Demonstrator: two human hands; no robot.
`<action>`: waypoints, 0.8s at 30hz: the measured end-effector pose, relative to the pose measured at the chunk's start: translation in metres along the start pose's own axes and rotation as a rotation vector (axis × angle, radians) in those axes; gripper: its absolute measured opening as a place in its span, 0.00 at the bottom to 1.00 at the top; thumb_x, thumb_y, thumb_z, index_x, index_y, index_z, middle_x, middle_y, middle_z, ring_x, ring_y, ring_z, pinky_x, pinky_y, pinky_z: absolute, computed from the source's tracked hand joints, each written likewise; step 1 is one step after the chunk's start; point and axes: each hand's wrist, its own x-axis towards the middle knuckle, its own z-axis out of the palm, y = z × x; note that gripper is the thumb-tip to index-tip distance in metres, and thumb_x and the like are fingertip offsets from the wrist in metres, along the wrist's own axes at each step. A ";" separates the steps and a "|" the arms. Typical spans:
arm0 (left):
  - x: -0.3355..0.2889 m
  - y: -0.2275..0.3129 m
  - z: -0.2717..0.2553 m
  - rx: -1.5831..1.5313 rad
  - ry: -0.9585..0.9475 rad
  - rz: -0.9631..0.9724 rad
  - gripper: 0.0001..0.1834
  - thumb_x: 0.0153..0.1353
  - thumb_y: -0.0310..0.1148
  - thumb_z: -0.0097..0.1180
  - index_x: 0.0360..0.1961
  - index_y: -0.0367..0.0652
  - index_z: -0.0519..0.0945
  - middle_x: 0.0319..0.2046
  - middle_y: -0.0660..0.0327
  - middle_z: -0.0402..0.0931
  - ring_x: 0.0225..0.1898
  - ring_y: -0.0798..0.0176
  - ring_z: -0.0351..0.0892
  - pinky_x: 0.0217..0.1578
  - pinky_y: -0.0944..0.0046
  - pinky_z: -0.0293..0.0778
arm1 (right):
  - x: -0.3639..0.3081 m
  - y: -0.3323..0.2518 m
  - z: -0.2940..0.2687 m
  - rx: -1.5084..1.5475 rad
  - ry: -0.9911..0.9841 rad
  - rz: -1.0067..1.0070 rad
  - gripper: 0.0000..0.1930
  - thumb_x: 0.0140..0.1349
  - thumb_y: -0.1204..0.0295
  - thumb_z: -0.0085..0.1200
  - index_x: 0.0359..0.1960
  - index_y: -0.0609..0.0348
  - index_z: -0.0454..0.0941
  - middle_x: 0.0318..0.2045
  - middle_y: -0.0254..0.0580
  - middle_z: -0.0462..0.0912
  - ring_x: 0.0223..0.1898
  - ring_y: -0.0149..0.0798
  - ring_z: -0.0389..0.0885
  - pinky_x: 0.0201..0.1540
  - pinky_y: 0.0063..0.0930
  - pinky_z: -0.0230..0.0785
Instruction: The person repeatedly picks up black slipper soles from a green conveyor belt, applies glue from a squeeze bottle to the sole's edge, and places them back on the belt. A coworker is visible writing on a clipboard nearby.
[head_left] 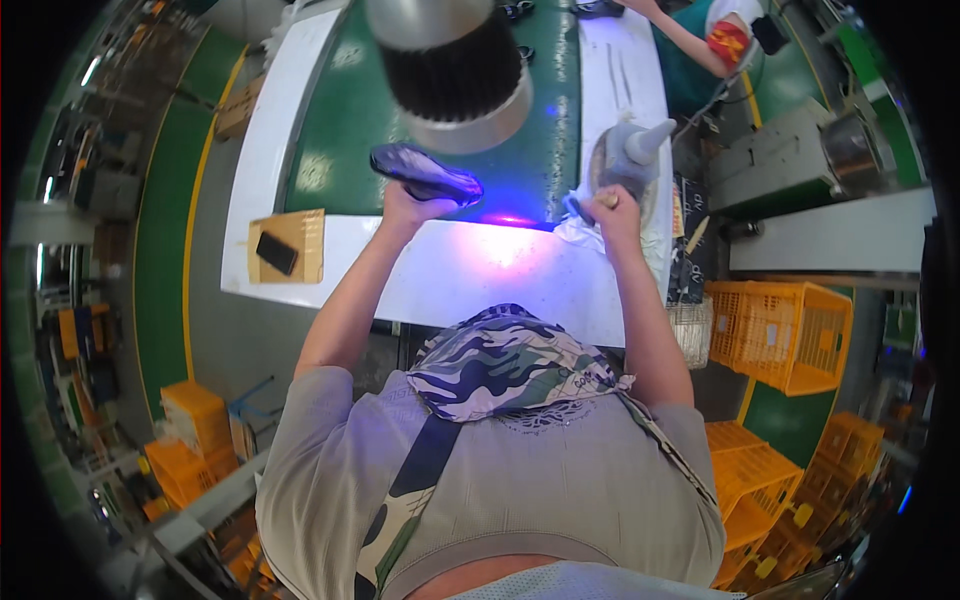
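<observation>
My left hand (pixel 403 208) is closed on the near end of a dark, glossy, shoe-sole-shaped piece (pixel 425 172), held tilted above the near edge of the green conveyor belt (pixel 335 150). Purple light falls on its surface. At the right, my right hand (pixel 614 212) is closed round a small brush-like tool with a pale handle (pixel 610 200); its working end is hard to make out. That hand is over a crumpled white cloth (pixel 578 232), just in front of a grey-white bottle with a pointed nozzle (pixel 640 145).
A large metal cylinder with a black ribbed band (pixel 452 80) hangs over the belt. On the white table (pixel 450 280), a dark phone-like slab (pixel 277 253) lies on cardboard (pixel 308 262). Orange crates (pixel 765 330) stand at the right. Another person's arm (pixel 690 45) reaches in at the far right.
</observation>
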 end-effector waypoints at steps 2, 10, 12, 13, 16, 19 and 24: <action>-0.024 0.052 0.017 0.354 0.115 0.170 0.33 0.38 0.28 0.77 0.49 0.38 0.77 0.47 0.58 0.81 0.45 0.62 0.82 0.49 0.63 0.76 | 0.025 -0.004 0.026 0.086 -0.129 -0.027 0.10 0.51 0.81 0.63 0.28 0.59 0.72 0.23 0.26 0.71 0.25 0.22 0.70 0.28 0.19 0.66; -0.072 0.113 0.013 0.753 0.137 0.635 0.25 0.45 0.24 0.69 0.46 0.34 0.76 0.47 0.43 0.79 0.48 0.45 0.81 0.49 0.56 0.78 | 0.013 -0.079 0.145 0.280 -0.607 -0.145 0.10 0.51 0.83 0.65 0.30 0.62 0.74 0.25 0.26 0.73 0.28 0.19 0.70 0.35 0.17 0.70; -0.078 0.121 0.018 0.772 0.157 0.636 0.25 0.44 0.24 0.70 0.45 0.33 0.76 0.47 0.43 0.78 0.48 0.44 0.81 0.50 0.56 0.78 | 0.010 -0.077 0.152 0.235 -0.614 -0.185 0.10 0.52 0.82 0.64 0.30 0.62 0.74 0.26 0.27 0.74 0.28 0.18 0.70 0.36 0.17 0.70; -0.078 0.122 0.020 0.780 0.163 0.644 0.25 0.44 0.24 0.70 0.45 0.33 0.76 0.47 0.43 0.78 0.48 0.44 0.81 0.50 0.56 0.78 | 0.010 -0.074 0.151 0.225 -0.630 -0.168 0.09 0.53 0.83 0.63 0.30 0.62 0.74 0.27 0.28 0.75 0.28 0.19 0.71 0.36 0.19 0.71; -0.079 0.127 0.027 0.816 0.159 0.656 0.26 0.42 0.25 0.71 0.46 0.34 0.76 0.46 0.44 0.78 0.48 0.44 0.81 0.49 0.56 0.78 | 0.010 -0.072 0.145 0.257 -0.685 -0.155 0.10 0.55 0.83 0.62 0.31 0.60 0.72 0.31 0.34 0.75 0.30 0.27 0.74 0.35 0.22 0.72; -0.075 0.125 0.036 0.854 0.143 0.662 0.28 0.40 0.26 0.72 0.46 0.34 0.76 0.46 0.44 0.78 0.47 0.44 0.81 0.49 0.56 0.78 | -0.001 -0.080 0.136 0.363 -0.732 -0.075 0.10 0.55 0.81 0.63 0.30 0.60 0.72 0.30 0.34 0.75 0.29 0.27 0.74 0.36 0.23 0.71; -0.065 0.116 0.051 0.845 0.115 0.646 0.30 0.39 0.27 0.73 0.46 0.34 0.76 0.45 0.45 0.78 0.47 0.45 0.81 0.49 0.55 0.78 | -0.002 -0.076 0.116 0.352 -0.712 -0.022 0.09 0.51 0.83 0.62 0.29 0.61 0.74 0.28 0.36 0.78 0.31 0.28 0.78 0.34 0.24 0.74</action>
